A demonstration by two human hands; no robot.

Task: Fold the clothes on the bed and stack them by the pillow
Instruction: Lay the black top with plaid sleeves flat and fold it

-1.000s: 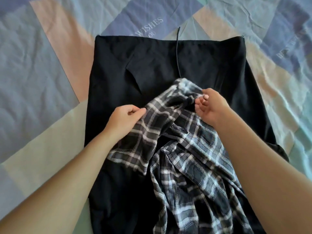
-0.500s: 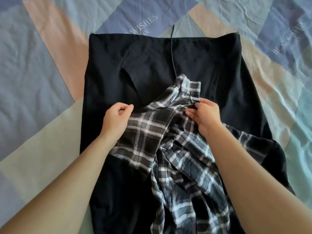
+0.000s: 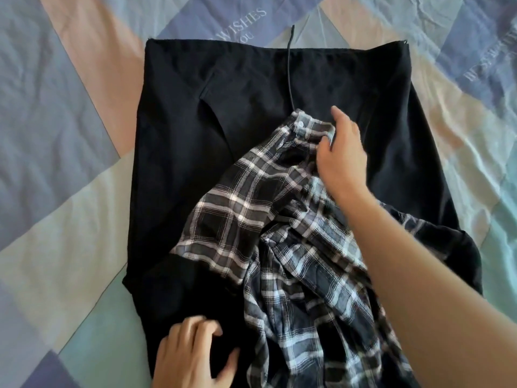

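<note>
Covering the bed is a patchwork bedspread in blue, peach and pale green blocks, with faint lettering on the blue patches. Lying flat across its middle is a black garment, a thin black cord trailing over its far edge. Sitting crumpled on top of that garment is a black-and-white plaid shirt, its buttoned cuff pointing away from the person. Reaching over the shirt, the right hand is pinching that cuff between thumb and fingers. Nearer the person, the left hand is resting on the black garment with fingers spread and loosely bent, gripping nothing.
</note>
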